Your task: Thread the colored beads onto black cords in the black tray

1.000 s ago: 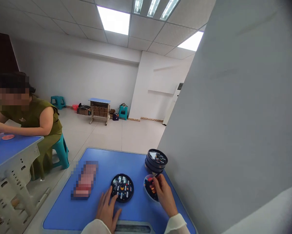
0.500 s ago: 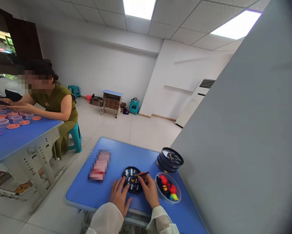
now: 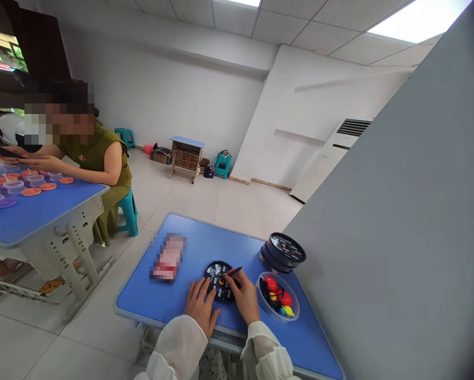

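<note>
A round black disc (image 3: 213, 270) with small white labels and an orange mark near its middle lies on the blue desk. Over its right part, my right hand (image 3: 244, 298) pinches a slim black pen-like tool (image 3: 235, 272), whose exact kind I cannot make out. The tool's lower end is hidden by the fingers. My left hand (image 3: 201, 303) lies with fingers apart, fingertips on the disc's lower left edge. Right of my right hand is a clear plastic bowl (image 3: 278, 315) holding red balls (image 3: 286, 298), small yellow and blue pieces and something black.
A stack of similar black discs (image 3: 286, 250) stands behind the bowl, near the grey wall. A pixelated pink and red item (image 3: 169, 258) lies on the desk's left. Leftward, a person in green (image 3: 112, 166) sits at another blue desk (image 3: 63, 214) with purple and orange lidded tubs.
The view has tilted down and shifted left, so the desk and its things appear higher and further right. My right hand keeps the black tool over the disc; my left hand stays at its edge.
</note>
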`<state>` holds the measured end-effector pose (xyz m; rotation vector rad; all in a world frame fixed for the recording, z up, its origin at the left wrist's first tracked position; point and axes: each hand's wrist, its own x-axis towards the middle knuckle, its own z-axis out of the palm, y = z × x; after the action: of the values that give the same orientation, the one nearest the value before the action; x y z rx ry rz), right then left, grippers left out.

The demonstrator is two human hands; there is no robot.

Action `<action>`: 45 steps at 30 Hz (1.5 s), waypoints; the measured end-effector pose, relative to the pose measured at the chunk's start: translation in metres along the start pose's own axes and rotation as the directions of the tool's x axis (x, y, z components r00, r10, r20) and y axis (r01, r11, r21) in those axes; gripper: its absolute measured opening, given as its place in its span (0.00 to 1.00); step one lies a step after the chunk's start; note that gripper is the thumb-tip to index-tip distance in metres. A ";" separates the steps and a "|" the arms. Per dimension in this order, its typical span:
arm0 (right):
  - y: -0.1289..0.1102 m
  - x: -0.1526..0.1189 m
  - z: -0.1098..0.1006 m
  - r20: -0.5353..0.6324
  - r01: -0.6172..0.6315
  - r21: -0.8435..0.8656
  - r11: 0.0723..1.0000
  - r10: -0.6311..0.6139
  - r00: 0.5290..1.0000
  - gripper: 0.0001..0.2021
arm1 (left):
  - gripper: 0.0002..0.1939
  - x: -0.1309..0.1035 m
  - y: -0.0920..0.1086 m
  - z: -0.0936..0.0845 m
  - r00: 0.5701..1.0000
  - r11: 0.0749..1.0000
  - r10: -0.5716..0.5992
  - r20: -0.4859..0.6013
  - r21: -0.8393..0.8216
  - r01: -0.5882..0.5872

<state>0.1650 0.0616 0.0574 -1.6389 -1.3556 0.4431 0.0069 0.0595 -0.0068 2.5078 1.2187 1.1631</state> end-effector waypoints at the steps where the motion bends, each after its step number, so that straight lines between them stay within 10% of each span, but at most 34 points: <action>1: 0.000 0.000 0.000 -0.001 0.006 -0.036 0.999 -0.006 1.000 0.25 | 0.17 0.000 0.000 0.000 1.000 1.000 0.000 0.004 -0.002 0.000; 13: -0.004 0.000 -0.004 0.051 0.119 -0.354 0.928 -0.108 0.993 0.19 | 0.16 0.007 0.000 -0.011 0.992 0.964 -0.126 -0.017 -0.238 0.118; 26: -0.006 -0.001 -0.002 0.042 0.176 -0.435 0.883 -0.175 0.984 0.17 | 0.13 0.088 -0.010 -0.003 0.973 0.825 -0.200 0.119 -0.515 0.232; 45: 0.002 0.002 0.001 0.007 0.163 -0.422 0.892 -0.176 0.984 0.16 | 0.10 0.093 -0.003 0.015 0.970 0.877 -0.203 0.132 -0.417 0.241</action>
<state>0.1662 0.0641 0.0556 -1.8393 -1.6361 0.0135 0.0505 0.1313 0.0359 2.0119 1.0540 1.1104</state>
